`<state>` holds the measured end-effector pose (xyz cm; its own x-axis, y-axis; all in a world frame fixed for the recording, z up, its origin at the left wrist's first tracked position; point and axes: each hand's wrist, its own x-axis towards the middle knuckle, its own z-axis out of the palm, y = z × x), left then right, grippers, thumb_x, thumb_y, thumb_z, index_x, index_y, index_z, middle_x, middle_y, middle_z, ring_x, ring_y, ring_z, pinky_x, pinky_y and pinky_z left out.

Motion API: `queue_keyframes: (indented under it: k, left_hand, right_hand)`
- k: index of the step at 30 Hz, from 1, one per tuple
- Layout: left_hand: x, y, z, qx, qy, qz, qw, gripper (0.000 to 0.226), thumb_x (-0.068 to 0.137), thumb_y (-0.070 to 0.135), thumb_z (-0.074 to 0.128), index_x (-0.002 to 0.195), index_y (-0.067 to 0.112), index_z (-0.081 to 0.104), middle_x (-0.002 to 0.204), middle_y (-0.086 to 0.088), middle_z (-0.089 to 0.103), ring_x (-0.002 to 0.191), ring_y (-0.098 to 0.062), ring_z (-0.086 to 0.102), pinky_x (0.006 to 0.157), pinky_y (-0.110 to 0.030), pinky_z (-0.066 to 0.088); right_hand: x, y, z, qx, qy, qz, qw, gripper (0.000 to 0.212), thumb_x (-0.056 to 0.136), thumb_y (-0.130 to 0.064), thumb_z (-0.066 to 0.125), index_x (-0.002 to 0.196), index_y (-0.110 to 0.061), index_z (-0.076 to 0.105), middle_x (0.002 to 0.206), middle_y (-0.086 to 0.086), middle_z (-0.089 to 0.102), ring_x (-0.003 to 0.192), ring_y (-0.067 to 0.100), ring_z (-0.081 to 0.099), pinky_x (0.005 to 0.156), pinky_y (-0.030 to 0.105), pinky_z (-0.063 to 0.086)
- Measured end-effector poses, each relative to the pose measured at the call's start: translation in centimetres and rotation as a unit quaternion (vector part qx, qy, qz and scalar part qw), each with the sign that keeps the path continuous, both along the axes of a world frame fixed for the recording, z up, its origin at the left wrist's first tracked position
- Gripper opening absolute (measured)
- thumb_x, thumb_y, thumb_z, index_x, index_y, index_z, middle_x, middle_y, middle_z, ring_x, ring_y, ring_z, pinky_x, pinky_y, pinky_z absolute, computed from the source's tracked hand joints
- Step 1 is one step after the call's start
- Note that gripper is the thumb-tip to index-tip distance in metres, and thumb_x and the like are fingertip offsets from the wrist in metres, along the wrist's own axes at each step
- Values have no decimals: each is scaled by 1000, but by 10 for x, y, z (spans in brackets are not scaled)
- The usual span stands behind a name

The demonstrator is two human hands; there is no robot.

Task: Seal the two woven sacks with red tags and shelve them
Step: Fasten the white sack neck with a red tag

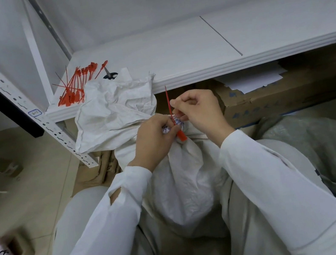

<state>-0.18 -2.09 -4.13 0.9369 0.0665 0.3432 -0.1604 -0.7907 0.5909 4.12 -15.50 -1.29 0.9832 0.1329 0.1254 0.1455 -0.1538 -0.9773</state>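
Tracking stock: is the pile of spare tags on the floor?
No, the spare tags lie on the white shelf, just left of the crumpled sack draped over its edge.

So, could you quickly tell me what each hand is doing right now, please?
Left hand: closed, gripping the gathered neck of the woven sack beside the red tag.
Right hand: closed, pinching the red tag's strap.

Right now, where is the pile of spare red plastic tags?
In the head view, upper left: the pile of spare red plastic tags lies on the left front corner of the white shelf, beside small black scissors.
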Motion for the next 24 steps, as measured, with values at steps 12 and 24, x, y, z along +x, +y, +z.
queue_keyframes:
  k: [12, 24]
  left_hand:
    - [0, 3, 2, -45, 23, -12, 999, 19, 86, 26, 68, 78, 9, 73, 75, -5, 69, 72, -19, 63, 71, -42, 50]
    - [3, 5, 3, -5, 45, 9, 999, 14, 83, 28, 72, 78, 15, 75, 76, 8, 64, 67, -2, 51, 64, -12, 33]
  right_hand:
    - [-4, 4, -2, -33, 12, 64, 997, 6, 76, -14, 77, 81, -13, 77, 77, 2, 75, 76, 13, 72, 77, 38, 61]
    - [-7, 3, -5, -55, 13, 16, 998, 8, 81, -24, 77, 78, -17, 76, 72, 3, 73, 67, 15, 72, 72, 37, 62]
